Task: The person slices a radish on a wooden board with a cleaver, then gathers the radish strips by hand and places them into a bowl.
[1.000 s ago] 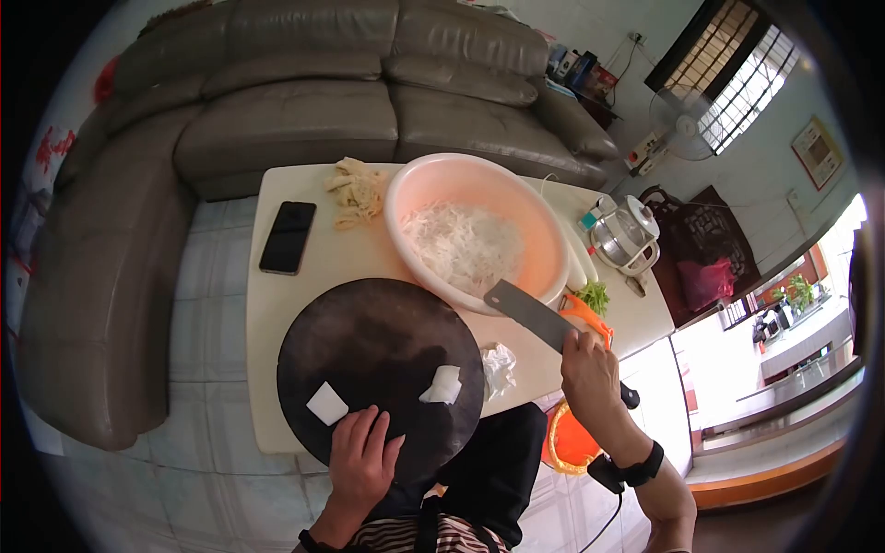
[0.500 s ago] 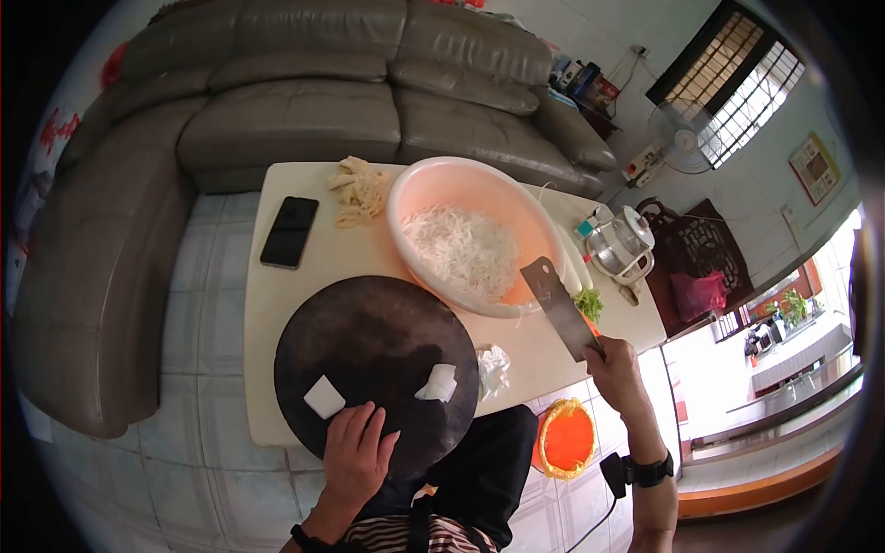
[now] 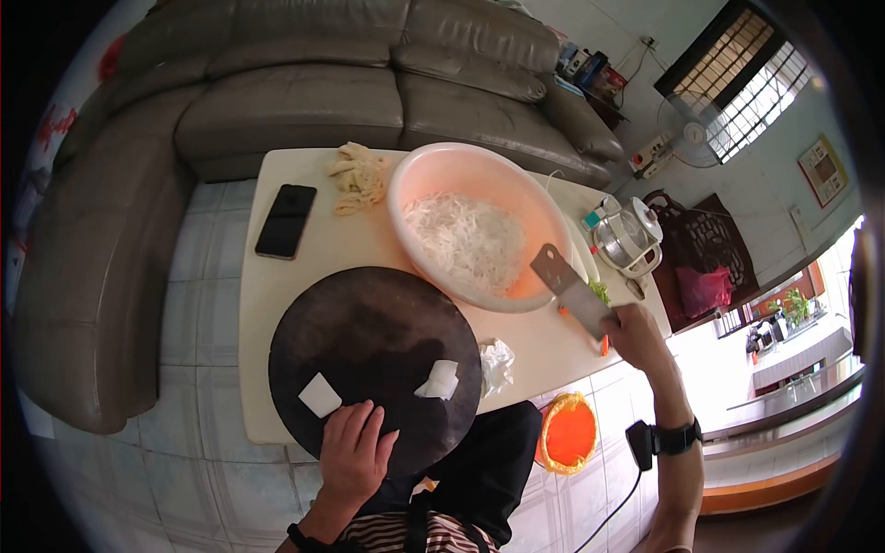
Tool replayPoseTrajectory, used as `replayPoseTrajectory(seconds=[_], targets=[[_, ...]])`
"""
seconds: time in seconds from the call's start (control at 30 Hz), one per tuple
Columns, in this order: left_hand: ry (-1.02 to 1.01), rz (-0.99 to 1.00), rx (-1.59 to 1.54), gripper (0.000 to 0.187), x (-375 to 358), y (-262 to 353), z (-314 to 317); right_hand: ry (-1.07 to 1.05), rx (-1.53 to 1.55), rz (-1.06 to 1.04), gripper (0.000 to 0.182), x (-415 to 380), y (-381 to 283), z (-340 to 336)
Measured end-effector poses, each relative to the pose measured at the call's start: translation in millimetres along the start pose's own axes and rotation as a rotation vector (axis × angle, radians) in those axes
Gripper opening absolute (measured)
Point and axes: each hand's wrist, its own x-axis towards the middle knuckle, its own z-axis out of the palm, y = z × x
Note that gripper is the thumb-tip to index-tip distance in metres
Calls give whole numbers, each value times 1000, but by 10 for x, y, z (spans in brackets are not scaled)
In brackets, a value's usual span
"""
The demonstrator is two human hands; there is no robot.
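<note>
My right hand is closed round the handle end of a cleaver, its broad metal blade held over the right side of the table near the basin's rim. Lying with fingers stretched out on the near edge of a round dark chopping board is my left hand. Its fingertips are right at the lower corner of a flat white square piece. Farther right on the board sits a small stack of white slices.
A large pinkish basin of white shreds stands behind the board. Around it are a phone, a beige cloth, crumpled white plastic, leafy greens and a glass kettle. An orange bin stands on the floor.
My right hand has moved right and a little up with the cleaver, uncovering bits of orange beside the greens. My left hand stays in place on the board.
</note>
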Motion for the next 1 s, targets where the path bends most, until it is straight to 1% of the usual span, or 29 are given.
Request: replayPoseTrajectory(seconds=[0.07, 0.1, 0.17, 0.2, 0.23, 0.3, 0.37, 0.43, 0.5, 0.53, 0.57, 0.6, 0.63, 0.67, 0.7, 0.73, 0.77, 0.83, 0.87, 0.9, 0.97, 1.0], targets=[[-7, 2, -3, 39, -20, -3, 0, 298, -259, -81, 22, 160, -20, 109], [-3, -3, -4, 38, -8, -6, 9, 301, -259, -80, 22, 183, -59, 118], [1, -3, -5, 39, 3, 1, 7, 190, 114, -23, 21, 201, -139, 154], [3, -2, -2, 39, 0, 0, -8, 182, 47, -64, 22, 168, -160, 191], [2, -2, 3, 39, 0, -1, -16, 181, 52, -66, 22, 137, -188, 228], [5, -7, -13, 37, 10, 14, -19, -85, 573, 199, 22, 54, -239, 280], [6, -8, -23, 36, 26, 27, -40, -103, 957, 226, 18, -64, -305, 411], [2, 2, -32, 34, 37, 34, -64, -103, 1185, 272, 17, -231, -455, 510], [8, -104, -197, 31, 44, 33, -91, -112, 1384, 313, 17, -419, -625, 625], [5, -95, -193, 31, 66, 58, -123, -126, 1352, 320, 16, -541, -729, 659], [8, -200, -381, 33, 100, 117, -171, -143, 1359, 267, 16, -645, -810, 740], [11, -307, -569, 35, 137, 189, -211, -171, 1449, 248, 16, -749, -909, 817], [5, -301, -566, 35, 190, 290, -235, -169, 1525, 246, 16, -849, -1033, 885], [-59, -473, -961, 39, 256, 412, -246, -181, 1567, 213, 16, -920, -1119, 966], [-129, -644, -1354, 43, 301, 497, -241, -180, 1638, 270, 15, -997, -1268, 1000], [-218, -616, -1515, 59, 314, 523, -199, -109, 1609, 219, 17, -1041, -1382, 1140], [-226, -608, -1512, 59, 329, 534, -188, -39, 1576, 167, 19, -1078, -1478, 1266], [-393, -494, -1497, 80, 384, 572, -192, -30, 1456, 15, 23, -1141, -1636, 1324], [-381, -514, -1507, 86, 463, 622, -242, -49, 1429, -72, 28, -1148, -1635, 1327], [-381, -508, -1504, 86, 490, 631, -241, 72, 1302, -157, 30, -1123, -1658, 1372], [-327, -426, -1500, 81, 503, 608, -246, 142, 1179, -203, 28, -1085, -1681, 1364], [-281, -442, -1464, 79, 474, 575, -230, 143, 1183, -206, 28, -1047, -1628, 1397]])
